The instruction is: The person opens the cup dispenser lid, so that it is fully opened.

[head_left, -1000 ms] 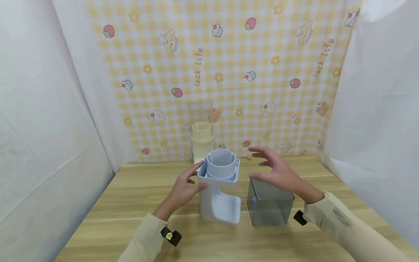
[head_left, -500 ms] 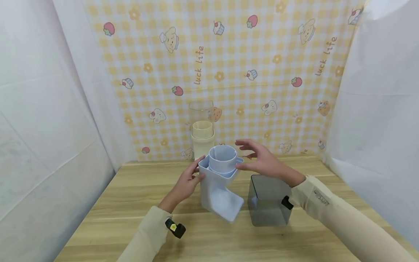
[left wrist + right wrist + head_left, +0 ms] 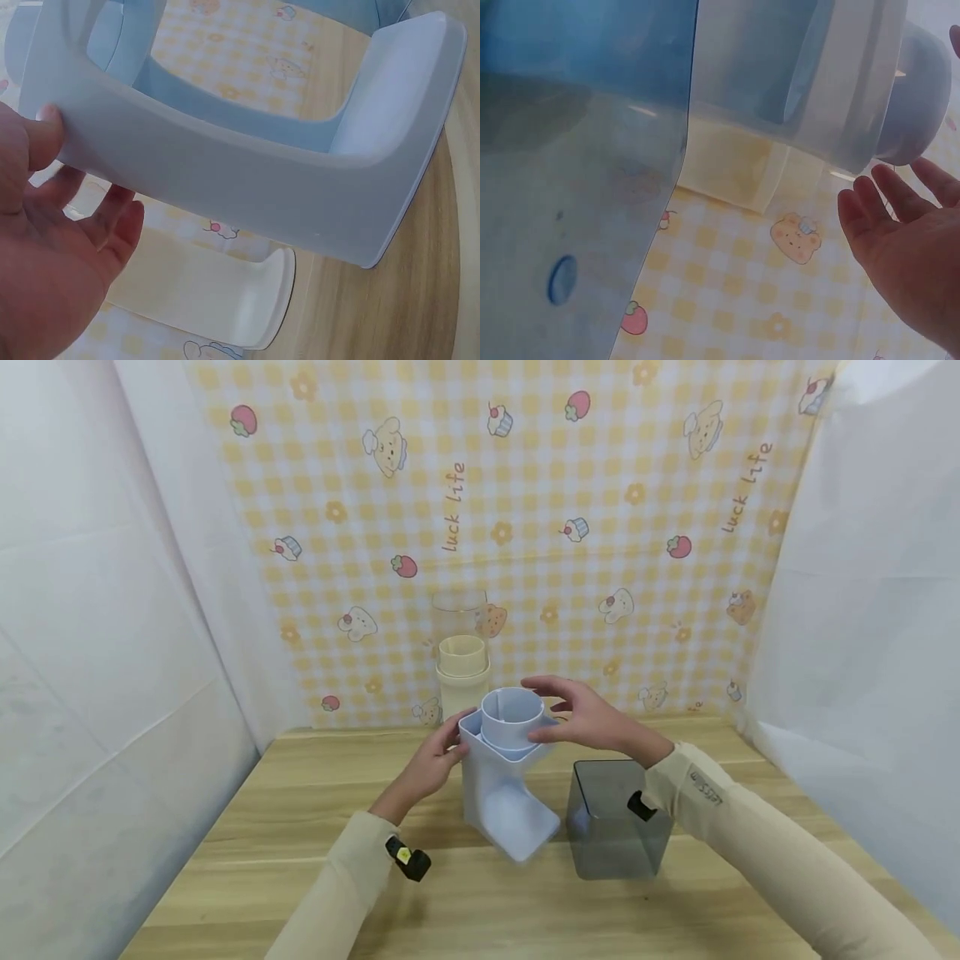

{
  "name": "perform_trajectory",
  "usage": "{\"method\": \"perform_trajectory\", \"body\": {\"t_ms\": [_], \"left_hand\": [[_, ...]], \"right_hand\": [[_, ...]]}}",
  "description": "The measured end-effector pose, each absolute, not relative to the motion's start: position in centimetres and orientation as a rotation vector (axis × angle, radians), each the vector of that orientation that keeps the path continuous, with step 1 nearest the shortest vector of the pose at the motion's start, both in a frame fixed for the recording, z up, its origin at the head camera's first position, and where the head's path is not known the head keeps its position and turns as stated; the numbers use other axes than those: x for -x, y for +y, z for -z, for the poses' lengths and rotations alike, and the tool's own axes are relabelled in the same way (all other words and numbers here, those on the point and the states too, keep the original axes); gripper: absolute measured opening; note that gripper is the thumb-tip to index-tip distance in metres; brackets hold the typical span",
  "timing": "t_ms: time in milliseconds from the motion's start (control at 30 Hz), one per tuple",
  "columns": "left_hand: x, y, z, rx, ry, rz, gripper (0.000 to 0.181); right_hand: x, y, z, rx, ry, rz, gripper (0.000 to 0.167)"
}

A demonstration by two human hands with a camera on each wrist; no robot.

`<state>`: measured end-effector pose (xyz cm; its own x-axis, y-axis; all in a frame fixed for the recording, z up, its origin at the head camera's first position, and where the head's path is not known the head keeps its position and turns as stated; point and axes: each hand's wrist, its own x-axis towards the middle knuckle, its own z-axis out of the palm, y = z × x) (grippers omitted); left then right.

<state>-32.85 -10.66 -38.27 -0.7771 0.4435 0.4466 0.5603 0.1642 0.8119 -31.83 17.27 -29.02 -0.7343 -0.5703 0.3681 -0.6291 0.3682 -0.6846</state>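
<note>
A pale blue stand (image 3: 487, 785) with a round cup (image 3: 512, 718) in its top is turned with one corner toward the viewer. My left hand (image 3: 429, 764) grips the stand's upper left side, thumb in front; in the left wrist view the hand (image 3: 60, 225) has its thumb on the pale blue wall (image 3: 225, 172). My right hand (image 3: 592, 717) is at the cup's right side, thumb and fingers spread around its rim. Seen from the right wrist, the fingers of that hand (image 3: 915, 240) are loosely bent beside the cup (image 3: 922, 90); whether they touch it is unclear.
A grey transparent box (image 3: 618, 827) stands on the wooden table (image 3: 300, 860), right of the stand. Behind the stand is a cream dispenser (image 3: 462, 689) with a clear upper part. A yellow checked cloth (image 3: 525, 485) hangs at the back, with white sheets (image 3: 862, 568) at the sides.
The blue stand has been turned so that a corner faces forward. My right hand has moved left from above the grey box to the cup, while my left hand kept its grip.
</note>
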Motion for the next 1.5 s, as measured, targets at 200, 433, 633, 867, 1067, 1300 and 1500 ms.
{"method": "perform_trajectory", "body": {"t_ms": [200,433,633,867,1067,1300,1500], "left_hand": [[33.5,-9.8,38.8,0.832,-2.187,1.683,0.047],[32.3,-8.2,37.5,0.621,-2.045,1.633,0.036],[33.7,-7.9,38.3,0.530,-2.064,1.593,0.034],[32.9,-7.6,37.6,0.604,-2.187,1.596,0.053],[32.1,-7.2,37.5,0.609,-2.332,1.564,0.084],[31.8,-6.6,37.4,0.616,-2.375,1.572,0.093],[32.2,-6.4,37.3,0.645,-2.374,1.579,0.084]], "right_hand": [[32.2,17.1,29.5,-1.084,-2.538,-1.344,0.072],[32.9,17.0,29.7,-0.980,-2.542,-1.390,0.071],[33.0,16.9,29.3,-0.943,-2.583,-1.315,0.073],[33.0,16.8,29.2,-0.918,-2.587,-1.321,0.076],[33.1,17.0,29.4,-0.913,-2.604,-1.318,0.078],[33.1,17.3,29.4,-0.874,-2.635,-1.281,0.081],[33.5,18.1,28.9,-0.847,-2.666,-1.250,0.080]]}}
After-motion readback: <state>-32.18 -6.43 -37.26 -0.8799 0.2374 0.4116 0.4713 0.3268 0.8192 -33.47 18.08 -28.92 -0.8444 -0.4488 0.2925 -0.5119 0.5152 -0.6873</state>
